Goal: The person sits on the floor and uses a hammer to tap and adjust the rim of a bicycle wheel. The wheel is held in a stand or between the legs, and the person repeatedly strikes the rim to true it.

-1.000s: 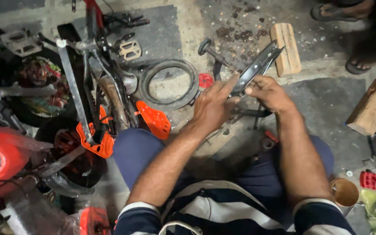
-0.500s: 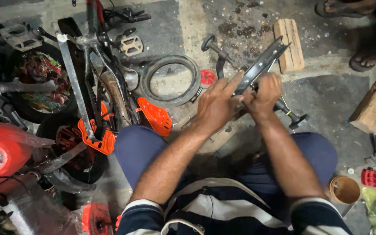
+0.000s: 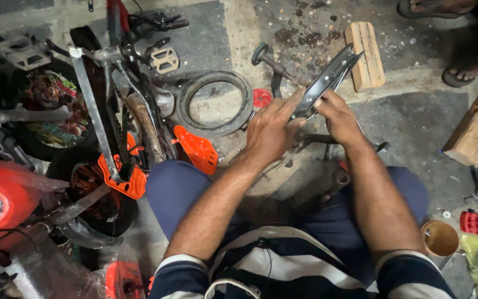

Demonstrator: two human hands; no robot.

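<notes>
Fingers of both hands close on one dark, curved metal strip (image 3: 327, 80), probably a small wheel rim or guard seen edge-on, though the view is too foreshortened to be sure. The left hand (image 3: 269, 130) wraps its lower end, index finger stretched up along the strip's edge. The right hand (image 3: 338, 119) pinches the strip from the other side, just beside the left, thumb pressed to the metal. The strip slants up and to the right, held above the concrete floor (image 3: 416, 122), and its far tip overlaps a ridged wooden block (image 3: 365, 54) lying beyond it.

Under the hands a thin metal axle with small fittings (image 3: 327, 141) lies across the floor in front of the person's knees in blue trousers (image 3: 181, 191). To the left of the hands a black rubber tyre ring (image 3: 214, 102) lies flat, with a small red part (image 3: 261, 98) at its right edge. Farther left stands a small bicycle frame (image 3: 112, 99) with orange plastic guards (image 3: 195, 148). A second wooden block (image 3: 477, 130) sits to the right, and a small brown cup (image 3: 440, 239) stands near the right knee. Another person's sandalled foot (image 3: 432, 6) shows at the top edge.
</notes>
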